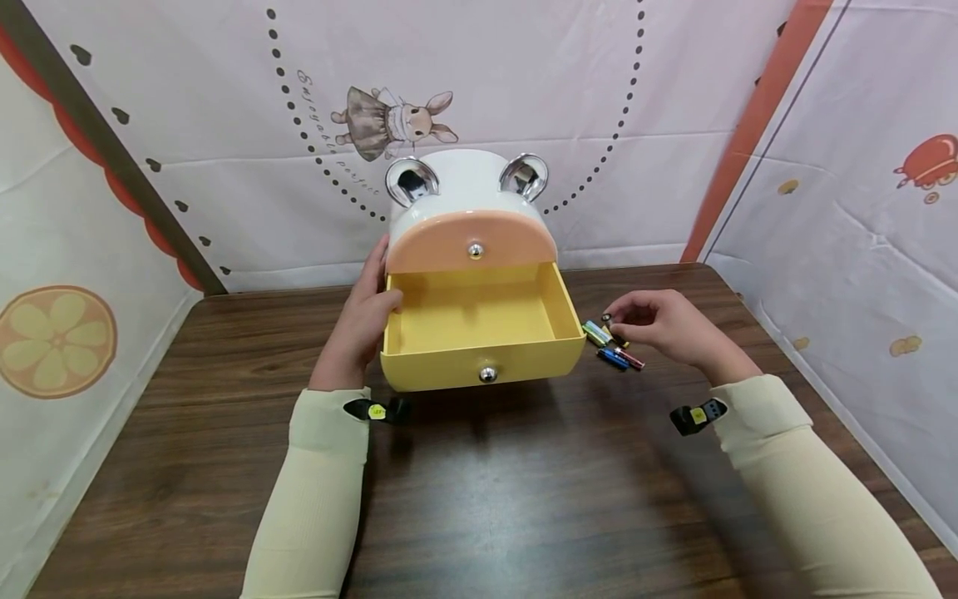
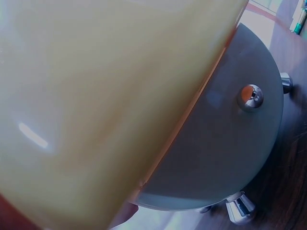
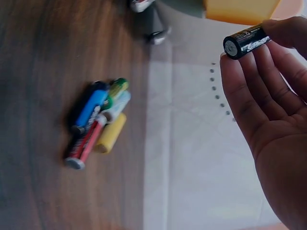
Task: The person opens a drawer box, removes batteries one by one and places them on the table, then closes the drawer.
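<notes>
A white storage box (image 1: 466, 170) with silver ears stands at the back, its yellow drawer (image 1: 479, 366) pulled out and bare inside. My left hand (image 1: 362, 324) holds the drawer's left wall, thumb over the rim and fingers along the box's outer side; the left wrist view mostly shows the drawer's underside (image 2: 96, 96). Thumb and fingertips of my right hand (image 1: 662, 324) pinch a black battery (image 3: 247, 42), to the right of the drawer. Below that hand lie a blue battery (image 1: 613, 358), a red battery (image 1: 630, 358), a yellow battery (image 3: 111, 133) and green ones (image 1: 596, 334).
The upper orange drawer (image 1: 434, 245) is closed above the yellow one. Everything stands on a dark wooden table (image 1: 479, 499). A printed cloth (image 1: 569, 100) hangs behind the table and along both sides.
</notes>
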The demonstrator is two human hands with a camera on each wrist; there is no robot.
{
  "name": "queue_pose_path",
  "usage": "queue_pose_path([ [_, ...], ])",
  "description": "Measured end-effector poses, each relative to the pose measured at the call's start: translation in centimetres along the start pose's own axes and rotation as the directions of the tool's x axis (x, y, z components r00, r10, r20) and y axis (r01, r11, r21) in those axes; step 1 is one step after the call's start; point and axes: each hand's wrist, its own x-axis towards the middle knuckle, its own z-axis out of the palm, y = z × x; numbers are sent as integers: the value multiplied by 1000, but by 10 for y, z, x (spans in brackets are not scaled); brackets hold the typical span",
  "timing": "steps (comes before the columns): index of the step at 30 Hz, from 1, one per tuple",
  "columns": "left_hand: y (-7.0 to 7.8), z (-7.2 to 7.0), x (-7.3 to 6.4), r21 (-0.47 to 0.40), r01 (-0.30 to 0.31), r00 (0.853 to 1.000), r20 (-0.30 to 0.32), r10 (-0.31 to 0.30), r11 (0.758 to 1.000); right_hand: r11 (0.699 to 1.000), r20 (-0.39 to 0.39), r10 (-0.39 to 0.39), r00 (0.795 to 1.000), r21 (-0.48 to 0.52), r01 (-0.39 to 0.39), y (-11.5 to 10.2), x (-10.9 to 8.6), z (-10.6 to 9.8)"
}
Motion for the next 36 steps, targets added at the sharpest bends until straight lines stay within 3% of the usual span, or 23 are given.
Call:
queue_pose_path([
  [15, 0, 0, 1, -9, -8, 1000, 3, 8, 1000, 994, -39, 87, 995, -55, -90, 31, -8, 5],
  [22, -2, -1, 2, -20, -17, 1000, 3, 17, 1000, 983, -23, 161, 987, -87, -163, 47, -11, 6],
  [36, 0, -1, 0, -20, -12, 1000, 10, 13, 1000, 963, 0, 220, 976, -156, -217, 76, -6, 13],
])
